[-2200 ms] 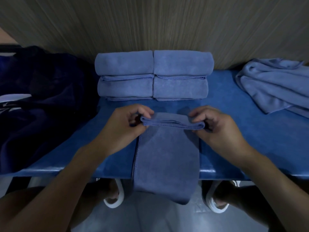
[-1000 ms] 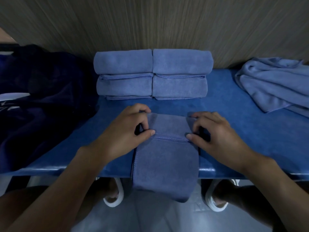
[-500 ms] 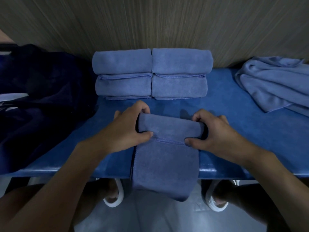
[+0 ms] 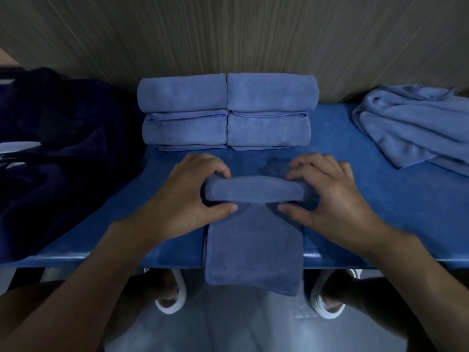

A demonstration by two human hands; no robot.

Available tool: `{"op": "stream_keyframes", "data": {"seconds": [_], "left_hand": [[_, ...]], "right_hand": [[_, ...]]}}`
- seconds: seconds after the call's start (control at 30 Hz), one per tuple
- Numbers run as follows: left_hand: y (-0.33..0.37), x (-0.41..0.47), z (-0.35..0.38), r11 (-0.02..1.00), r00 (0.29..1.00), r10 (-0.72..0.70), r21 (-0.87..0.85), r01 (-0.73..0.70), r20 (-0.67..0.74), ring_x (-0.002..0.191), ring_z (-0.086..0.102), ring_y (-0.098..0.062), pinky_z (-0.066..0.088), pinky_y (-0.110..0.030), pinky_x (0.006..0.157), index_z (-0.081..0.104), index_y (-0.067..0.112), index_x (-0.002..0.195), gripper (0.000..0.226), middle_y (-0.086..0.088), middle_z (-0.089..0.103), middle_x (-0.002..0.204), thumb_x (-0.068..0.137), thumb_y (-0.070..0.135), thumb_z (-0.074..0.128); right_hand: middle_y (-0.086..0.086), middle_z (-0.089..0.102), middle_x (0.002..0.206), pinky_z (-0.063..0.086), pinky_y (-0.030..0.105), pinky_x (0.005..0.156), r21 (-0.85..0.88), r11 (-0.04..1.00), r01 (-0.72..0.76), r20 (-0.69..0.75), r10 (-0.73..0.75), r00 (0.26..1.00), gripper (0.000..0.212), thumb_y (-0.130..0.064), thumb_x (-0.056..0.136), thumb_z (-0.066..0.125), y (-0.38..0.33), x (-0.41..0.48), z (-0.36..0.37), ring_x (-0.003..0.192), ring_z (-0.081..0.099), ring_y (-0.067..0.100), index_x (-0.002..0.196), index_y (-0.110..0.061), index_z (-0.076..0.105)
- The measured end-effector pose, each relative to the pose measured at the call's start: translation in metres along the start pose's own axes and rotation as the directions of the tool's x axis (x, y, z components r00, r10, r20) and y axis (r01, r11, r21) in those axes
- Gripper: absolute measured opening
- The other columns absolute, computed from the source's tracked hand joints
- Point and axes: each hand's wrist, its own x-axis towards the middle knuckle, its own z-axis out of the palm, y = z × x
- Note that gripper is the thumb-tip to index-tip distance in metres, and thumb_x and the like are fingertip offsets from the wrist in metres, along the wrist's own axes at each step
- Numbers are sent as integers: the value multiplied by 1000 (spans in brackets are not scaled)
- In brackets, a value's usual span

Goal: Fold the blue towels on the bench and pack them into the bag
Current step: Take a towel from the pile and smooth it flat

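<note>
Left hand (image 4: pixel 187 196): fingers curled over the left end of the rolled part of the towel (image 4: pixel 253 191), thumb in front of it.
Right hand (image 4: pixel 330 199): curled round the right end the same way.
Towel spot: near the front of the bench (image 4: pixel 380 199), in the middle; its flat end hangs down over the front edge.
Room: bare blue bench on both sides of the hands, and a strip behind the roll.
Behind: four folded towels (image 4: pixel 225 110) in two piles, against the wall (image 4: pixel 228 34).
Right side: a loose heap of towels (image 4: pixel 418 125), well apart.
Left side: the dark bag (image 4: pixel 58 148), lying on the bench near the left hand.
</note>
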Motion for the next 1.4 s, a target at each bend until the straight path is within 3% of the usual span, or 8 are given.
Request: {"op": "stream_keyframes", "data": {"seconds": [0.2, 0.33, 0.47, 0.63, 0.87, 1.07, 1.27, 1.4], "left_hand": [[2, -8, 3, 990, 998, -49, -130, 54, 41, 117, 49, -4, 32, -7, 93, 60, 30, 86, 26, 21, 56, 112, 80, 55, 59], [-2, -8, 3, 988, 988, -112, -91, 122, 103, 115, 49, -1, 39, -21, 97, 54, 39, 97, 30, 23, 55, 113, 77, 61, 58], [-6, -7, 0, 985, 972, -148, 116, 128, 185, 123, 32, 4, 28, -25, 106, 51, 35, 130, 74, 25, 38, 126, 69, 77, 47], [-1, -5, -3, 982, 959, -179, 99, 161, 217, 108, 38, 6, 33, -27, 96, 52, 40, 97, 52, 25, 45, 113, 62, 78, 53], [6, -3, -1, 951, 964, -254, -160, 264, 82, 83, 58, -2, 48, -19, 65, 50, 37, 92, 34, 18, 58, 91, 74, 46, 78], [13, -2, 1, 983, 995, -92, -161, 85, -35, 111, 54, -6, 47, -27, 88, 43, 27, 94, 40, 19, 53, 114, 78, 19, 79], [14, -18, 1, 988, 994, -40, -141, 55, 104, 125, 45, 3, 36, -16, 97, 45, 28, 85, 39, 22, 50, 127, 73, 45, 77], [21, -25, 5, 965, 992, -85, -241, 105, 92, 117, 54, 0, 36, -10, 91, 52, 23, 69, 32, 19, 59, 120, 81, 46, 70]], "right_hand": [[-9, 54, 116, 33, 34, 94, 137, 991, -4, 12, 2, 1000, 29, -52, 89, 52, -1, -12, 2, 110, 49, 9, 91, -25, 63], [-13, 56, 112, 37, 38, 94, 160, 986, -43, 51, 35, 998, 25, -51, 86, 53, 1, -14, 4, 109, 52, 10, 93, -28, 57], [-20, 56, 119, 31, 32, 98, 71, 992, -108, 183, 94, 979, 58, -69, 78, 47, 7, -17, 3, 112, 48, 5, 127, -37, 47], [-15, 56, 120, 34, 36, 103, 105, 985, -137, 249, 107, 963, 78, -73, 71, 51, 11, -12, 4, 115, 50, 7, 136, -29, 48], [-14, 47, 110, 38, 31, 97, 193, 974, -119, 66, 108, 992, 53, -46, 78, 72, 6, -3, 8, 104, 52, 12, 124, -26, 57], [-4, 46, 117, 26, 25, 90, -35, 999, 12, -81, -15, 997, 48, -24, 71, 81, -5, 5, 6, 109, 47, 15, 109, -20, 52], [-6, 48, 126, 29, 29, 95, 97, 995, 9, 62, -15, 998, 39, -56, 75, 66, -11, -13, 1, 121, 45, 9, 94, -28, 45], [-6, 54, 115, 39, 44, 94, 248, 969, 10, 10, -13, 1000, 26, -47, 89, 56, -15, -24, 3, 117, 51, 14, 76, -24, 50]]}}
